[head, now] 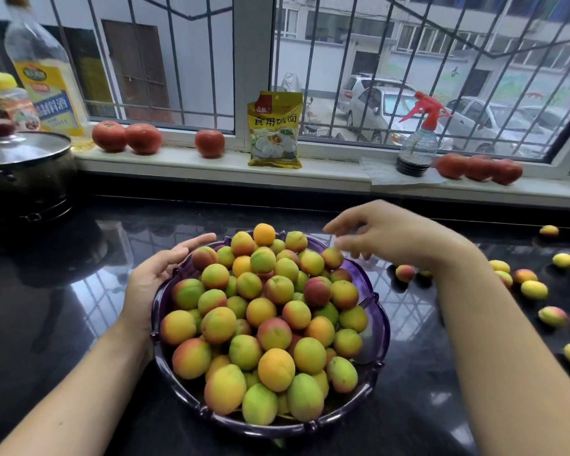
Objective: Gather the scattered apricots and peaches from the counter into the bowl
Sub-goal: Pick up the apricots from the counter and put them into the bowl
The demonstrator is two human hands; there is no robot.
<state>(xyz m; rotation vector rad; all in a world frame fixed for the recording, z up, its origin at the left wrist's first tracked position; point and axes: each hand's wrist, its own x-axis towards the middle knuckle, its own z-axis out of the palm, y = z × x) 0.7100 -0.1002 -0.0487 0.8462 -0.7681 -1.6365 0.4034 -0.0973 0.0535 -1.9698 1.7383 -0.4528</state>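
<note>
Glossy black worktop [79, 324] catching daylight, white windowsill [211, 167] behind, barred window [408, 77] looking onto parked cars [392, 110] and grey buildings.

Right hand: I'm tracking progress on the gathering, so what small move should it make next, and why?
Probably reach right for the nearest loose fruit. The right hand hovers over the bowl holding nothing, the left hand rests against the rim, and fruit remains on the counter.

One bowl [380, 327] at six o'clock holds a heap of fruit [267, 317] too many to count. About a dozen loose fruit [533, 288] lie at three o'clock. Six tomatoes [209, 143] sit along twelve o'clock, with one packet [274, 128], one sprayer [417, 143], one bottle [43, 70], one jar [4, 100], one pot [23, 172].
</note>
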